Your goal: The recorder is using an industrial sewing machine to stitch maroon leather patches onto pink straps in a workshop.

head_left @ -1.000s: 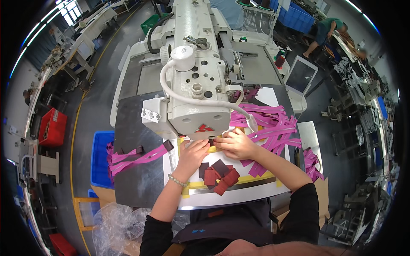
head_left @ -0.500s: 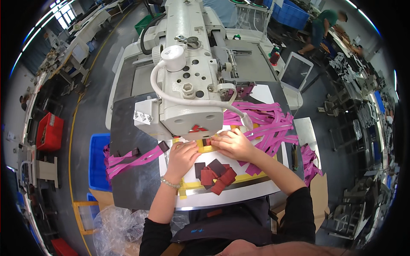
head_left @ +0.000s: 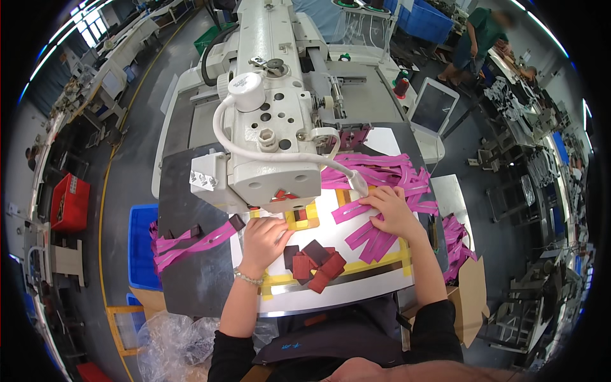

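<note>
My left hand [head_left: 265,242] rests at the left side of a small yellow-taped frame [head_left: 303,224] under the sewing machine head [head_left: 270,181]. Its fingers are stretched out and touch the frame's edge. A dark red patch shows inside the frame's window. Over on the right, my right hand [head_left: 391,212] lies on pink zipper strips [head_left: 371,240], thumb and fingers apart. Between my forearms sits a loose pile of dark red and near-black square patches [head_left: 318,262] on the white sheet [head_left: 375,280].
More pink zippers [head_left: 202,244] with dark end tabs trail left toward a blue bin [head_left: 144,254]. Behind my right hand lies a larger zipper heap [head_left: 382,169]. A tablet-like screen [head_left: 434,105] stands at the right, with a person [head_left: 477,41] beyond. Clear plastic [head_left: 175,337] lies below left.
My right hand has left the yellow frame and moved right onto the pink zippers. My left hand stays at the frame. The whole view has shifted slightly.
</note>
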Available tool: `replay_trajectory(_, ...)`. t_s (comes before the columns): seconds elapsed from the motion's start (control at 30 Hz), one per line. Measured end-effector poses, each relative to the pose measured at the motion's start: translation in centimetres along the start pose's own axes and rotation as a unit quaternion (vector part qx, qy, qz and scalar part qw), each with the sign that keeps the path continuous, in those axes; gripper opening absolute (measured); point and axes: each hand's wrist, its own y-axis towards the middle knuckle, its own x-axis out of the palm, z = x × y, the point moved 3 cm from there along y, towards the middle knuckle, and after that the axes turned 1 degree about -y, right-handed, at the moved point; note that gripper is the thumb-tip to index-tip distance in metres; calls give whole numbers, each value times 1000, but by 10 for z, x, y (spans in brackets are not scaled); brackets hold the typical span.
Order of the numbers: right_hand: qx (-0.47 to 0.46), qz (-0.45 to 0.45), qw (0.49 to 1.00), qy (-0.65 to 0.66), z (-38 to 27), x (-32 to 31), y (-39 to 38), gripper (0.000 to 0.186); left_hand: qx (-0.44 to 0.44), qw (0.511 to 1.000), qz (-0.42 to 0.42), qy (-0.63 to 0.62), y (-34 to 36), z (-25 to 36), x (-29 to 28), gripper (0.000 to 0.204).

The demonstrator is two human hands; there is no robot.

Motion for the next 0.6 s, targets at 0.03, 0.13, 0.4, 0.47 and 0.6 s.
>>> replay_trajectory(0.03,0,0,1000,-1,1,4,-1,28,2,1000,4,1,1,0,0,16)
replay_trajectory(0.13,-28,41,998,-24,4,14,0,23,3,1000,12,0,2,1,-2,16)
replay_trajectory(0.4,4,10,978,209,-2,20,33,10,9,999,36,2,2,3,-7,15)
replay_trajectory(0.47,31,-30,967,253,-17,22,46,12,14,999,40,6,-1,5,-8,16)
replay_trajectory(0.6,85,-129,932,327,-7,47,60,13,46,999,11,25,1,20,-2,17)
